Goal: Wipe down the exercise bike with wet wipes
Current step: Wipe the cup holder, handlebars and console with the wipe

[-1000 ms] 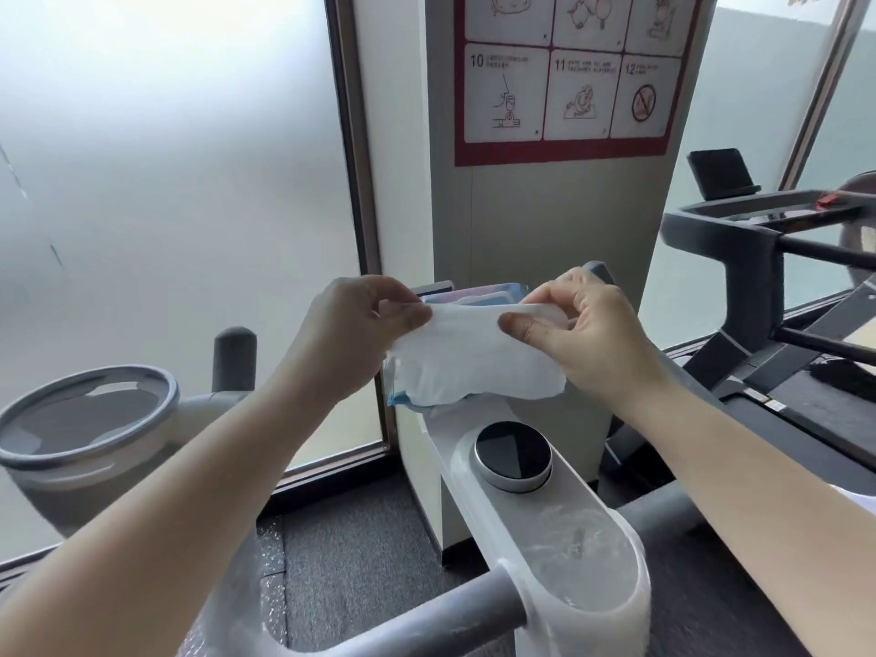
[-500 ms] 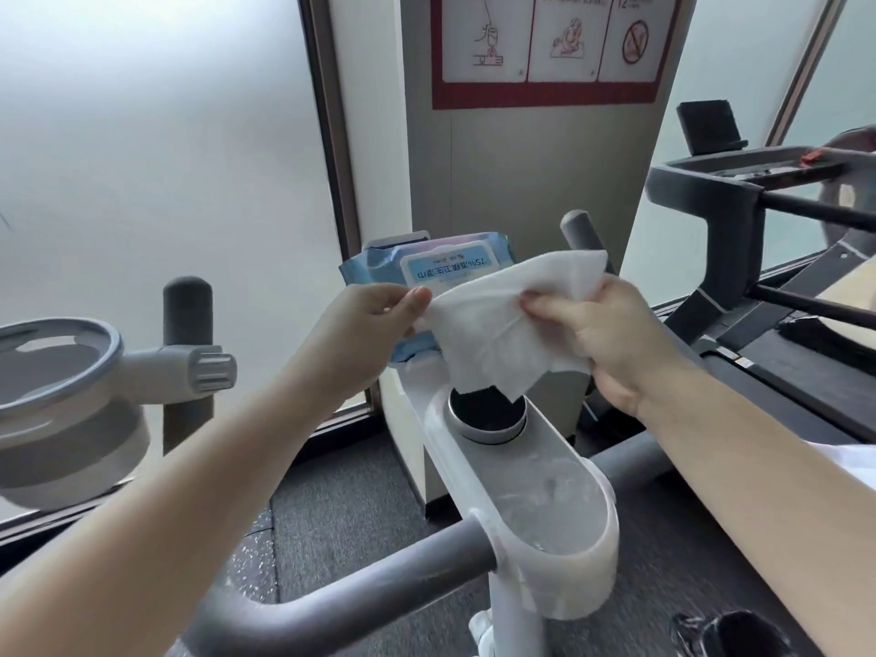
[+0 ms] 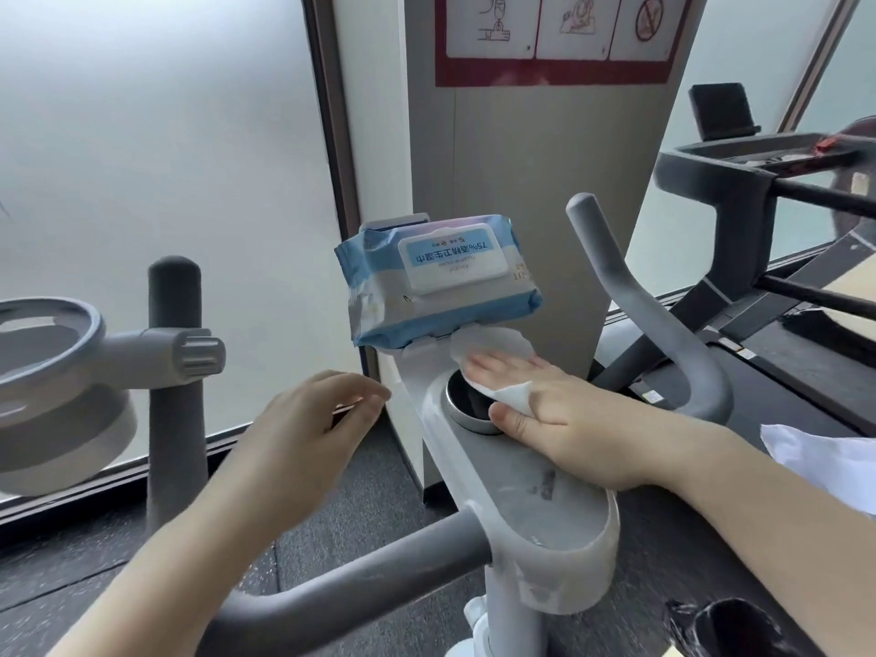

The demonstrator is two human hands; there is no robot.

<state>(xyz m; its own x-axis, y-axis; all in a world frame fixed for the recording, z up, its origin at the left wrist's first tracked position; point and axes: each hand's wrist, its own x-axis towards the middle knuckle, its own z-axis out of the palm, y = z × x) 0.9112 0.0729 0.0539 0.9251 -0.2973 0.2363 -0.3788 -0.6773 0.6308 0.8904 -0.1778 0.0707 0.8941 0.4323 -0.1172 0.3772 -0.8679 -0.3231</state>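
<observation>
The exercise bike's white console [image 3: 521, 471] runs up the middle, with a round black dial [image 3: 467, 405] near its top. My right hand [image 3: 550, 410] lies flat on a white wet wipe [image 3: 493, 348] and presses it onto the dial and the console. My left hand [image 3: 313, 433] hovers left of the console, fingers loosely curled, holding nothing. A blue and white pack of wet wipes [image 3: 436, 282] rests on the console's top end, lid closed. Grey handlebars [image 3: 654, 315] curve out to both sides.
Another bike's grey handlebar post [image 3: 173, 372] and round console ring [image 3: 47, 334] stand at the left by the frosted window. A treadmill [image 3: 768, 192] fills the right. A pillar with a red-bordered sign [image 3: 554, 49] stands just behind the console.
Both hands held the wipe spread in the air before. The left hand has let go and dropped away, and the right hand has pressed the wipe down onto the dial.
</observation>
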